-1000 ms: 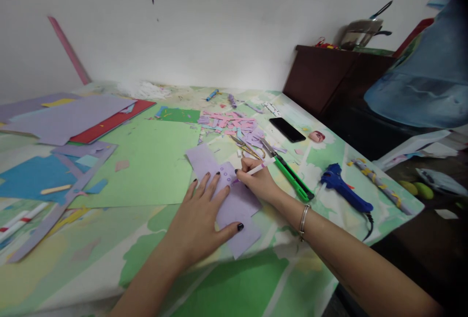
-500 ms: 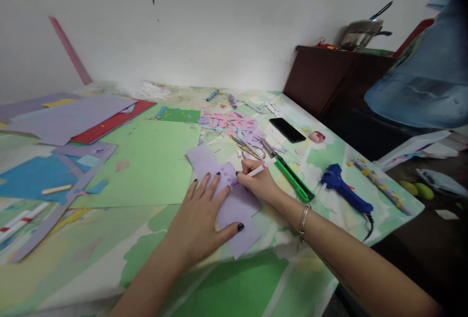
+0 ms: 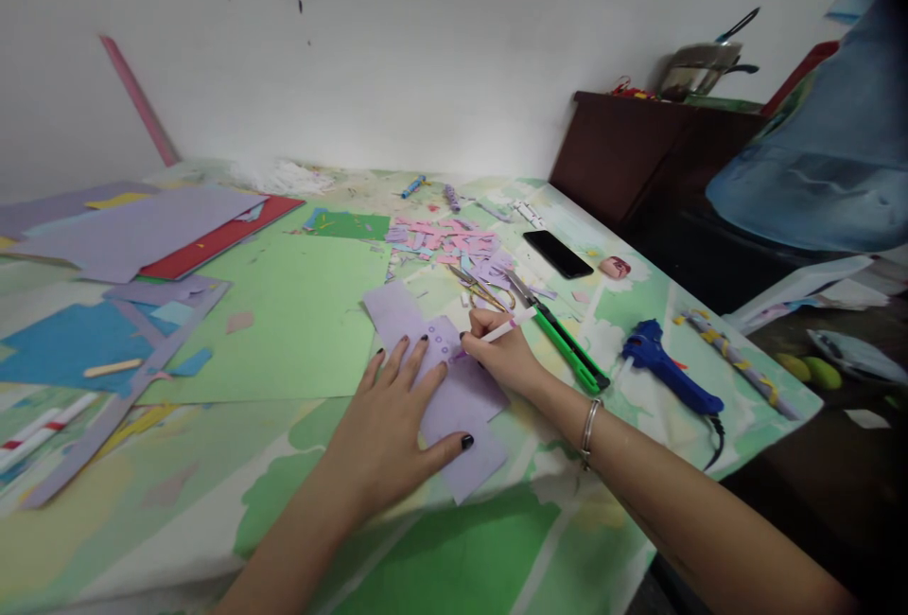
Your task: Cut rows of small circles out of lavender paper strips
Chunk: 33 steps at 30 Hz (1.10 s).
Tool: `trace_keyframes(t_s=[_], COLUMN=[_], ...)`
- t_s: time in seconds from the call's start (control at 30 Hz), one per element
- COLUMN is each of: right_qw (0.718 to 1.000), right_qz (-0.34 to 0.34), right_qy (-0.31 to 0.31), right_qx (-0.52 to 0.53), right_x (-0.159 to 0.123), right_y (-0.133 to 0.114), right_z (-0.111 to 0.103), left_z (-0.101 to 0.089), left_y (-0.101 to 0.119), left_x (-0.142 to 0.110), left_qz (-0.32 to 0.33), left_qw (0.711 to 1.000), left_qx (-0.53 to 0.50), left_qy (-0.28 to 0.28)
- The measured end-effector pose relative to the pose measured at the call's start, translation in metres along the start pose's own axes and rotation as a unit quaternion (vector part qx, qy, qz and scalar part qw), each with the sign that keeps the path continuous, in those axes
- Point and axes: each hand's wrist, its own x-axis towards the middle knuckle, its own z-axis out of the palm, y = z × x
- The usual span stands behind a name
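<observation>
A cross-shaped piece of purple paper (image 3: 464, 397) lies flat at the table's front, with a few small purple rings drawn on it. Spread over its left part, my left hand (image 3: 393, 421) has its fingers apart and flat. My right hand (image 3: 505, 350) pinches a white marker (image 3: 512, 325) with a pinkish band, its tip down on the paper beside the rings. Just beyond that hand are gold-handled scissors (image 3: 486, 291) and a green utility knife (image 3: 567, 341).
A large light-green sheet (image 3: 284, 312) lies left of the paper. Pink and purple scraps (image 3: 446, 241) are heaped behind it. A black phone (image 3: 558, 254), a blue glue gun (image 3: 667, 369) and a paper-wrapped stick (image 3: 738, 360) lie on the right. Stacked coloured sheets (image 3: 156, 227) cover the far left.
Both hands keep nearly the same place, the left flat and the right holding the marker on the paper. The whole view has shifted very slightly.
</observation>
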Motion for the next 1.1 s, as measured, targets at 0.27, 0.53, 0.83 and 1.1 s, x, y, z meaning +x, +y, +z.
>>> trace_keyframes(t_s=[0.27,0.53,0.83,1.1], right_qw=[0.992,0.981,0.986,0.997], right_qz=[0.074,0.110,0.115,0.063], right_qy=[0.094,0.118,0.012,-0.018], right_qx=[0.047,0.103,0.118,0.041], right_x=[-0.003,-0.019,-0.038,-0.041], right_y=[-0.003,-0.009,-0.008,-0.006], right_z=[-0.004,-0.030,-0.023,-0.012], left_z=[-0.002,-0.008,-0.003,0.000], left_y=[0.001,0.012,0.027,0.039], left_x=[0.001,0.004,0.000,-0.005], left_qz=[-0.010,-0.045,-0.099,-0.097], left_qw=[1.000,0.998,0.994,0.994], left_qx=[0.002,0.013,0.036,0.054], left_qy=[-0.015,-0.034,0.005,0.017])
